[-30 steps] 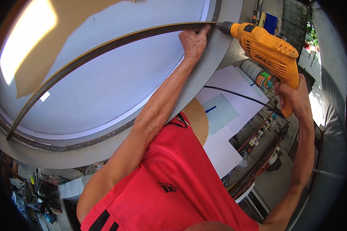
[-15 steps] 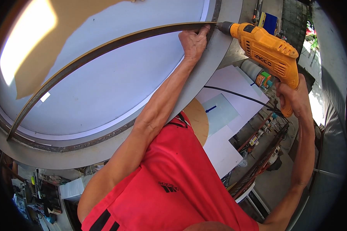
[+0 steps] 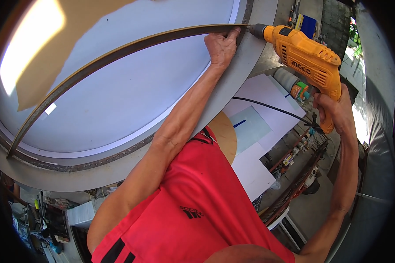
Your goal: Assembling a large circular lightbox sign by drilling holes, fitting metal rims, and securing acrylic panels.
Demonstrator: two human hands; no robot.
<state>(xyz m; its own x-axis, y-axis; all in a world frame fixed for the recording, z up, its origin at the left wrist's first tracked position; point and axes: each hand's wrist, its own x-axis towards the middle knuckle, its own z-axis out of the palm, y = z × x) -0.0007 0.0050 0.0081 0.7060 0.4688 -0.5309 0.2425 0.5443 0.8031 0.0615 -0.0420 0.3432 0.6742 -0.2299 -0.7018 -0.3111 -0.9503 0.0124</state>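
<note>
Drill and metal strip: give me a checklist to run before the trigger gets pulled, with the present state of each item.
1. Right hand wrapped firmly on the grip of the orange drill: ok.
2. Drill tip set against the end of the curved metal strip: ok, it meets the strip there.
3. Left hand holding the strip down on the round panel: ok.
4. Left fingers kept away from the tip: not ok, they press right beside it.
5. Black cord away from the tip: ok, it trails below the drill.
6. Bit seated tight in the chuck: cannot tell.
</note>
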